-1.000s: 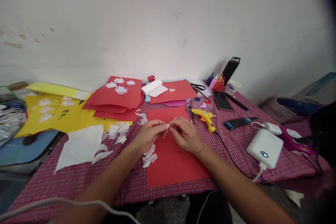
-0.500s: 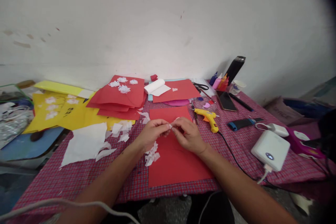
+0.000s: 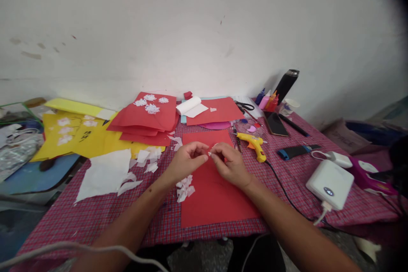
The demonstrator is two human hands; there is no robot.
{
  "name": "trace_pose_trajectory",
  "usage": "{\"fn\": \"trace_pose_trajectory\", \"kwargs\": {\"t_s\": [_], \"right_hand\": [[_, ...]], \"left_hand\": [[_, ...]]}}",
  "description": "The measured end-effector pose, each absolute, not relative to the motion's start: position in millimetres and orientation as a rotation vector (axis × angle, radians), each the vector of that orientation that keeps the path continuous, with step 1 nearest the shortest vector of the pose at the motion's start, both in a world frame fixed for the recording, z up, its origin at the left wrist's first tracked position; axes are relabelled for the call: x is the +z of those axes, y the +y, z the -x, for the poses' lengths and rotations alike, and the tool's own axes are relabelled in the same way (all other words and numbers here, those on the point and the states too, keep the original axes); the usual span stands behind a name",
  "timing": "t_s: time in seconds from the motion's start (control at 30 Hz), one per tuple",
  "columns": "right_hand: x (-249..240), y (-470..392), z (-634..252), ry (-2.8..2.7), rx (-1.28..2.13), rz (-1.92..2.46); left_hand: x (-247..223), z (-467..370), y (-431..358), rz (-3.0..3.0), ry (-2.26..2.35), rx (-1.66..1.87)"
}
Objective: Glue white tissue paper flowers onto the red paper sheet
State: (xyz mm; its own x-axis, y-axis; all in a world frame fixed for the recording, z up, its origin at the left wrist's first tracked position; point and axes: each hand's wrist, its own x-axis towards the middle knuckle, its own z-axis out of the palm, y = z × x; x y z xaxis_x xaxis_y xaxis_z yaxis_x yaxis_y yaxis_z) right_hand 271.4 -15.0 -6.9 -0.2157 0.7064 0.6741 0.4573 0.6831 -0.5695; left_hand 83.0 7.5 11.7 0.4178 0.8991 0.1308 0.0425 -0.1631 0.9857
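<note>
A head-worn camera looks forward and down across the tabletop (image 3: 73,216) from its near edge to the wall (image 3: 204,29).

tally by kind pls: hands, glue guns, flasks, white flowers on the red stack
Left hand and right hand: 2
Yellow glue gun: 1
Black flask: 1
White flowers on the red stack: 4
Total: 8

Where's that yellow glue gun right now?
In the head view, the yellow glue gun lies on the checked cloth right of centre, between the right hand and the dark phone.

L/R hands (image 3: 185,163) (image 3: 233,166) v. close, curled
</note>
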Motion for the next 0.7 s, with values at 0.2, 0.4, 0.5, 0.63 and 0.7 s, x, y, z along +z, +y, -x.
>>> {"fn": "trace_pose_trajectory", "kwargs": {"t_s": [0.2, 0.4, 0.5, 0.63, 0.7], "right_hand": [[-11.5, -12.8, -270.2, -1.890, 0.250, 0.924], [-13.8, -13.0, -270.1, -1.926, 0.245, 0.941], [-13.6, -13.1, -269.5, -1.919, 0.240, 0.958], [-13.3, -13.0, -268.5, -1.913, 0.226, 0.976], [-13.1, -13.4, -268.2, -1.916, 0.226, 0.986]], "left_hand": [[10.5, -89.1, 2.9, -1.641, 0.847, 1.010], [11.8, -89.7, 3.1, -1.756, 0.992, 1.025], [11.5, -89.8, 2.9, -1.793, 1.027, 1.019], [9.8, -89.6, 3.3, -1.807, 1.066, 1.031], [10.0, -89.3, 3.3, -1.811, 1.089, 1.038]]}}
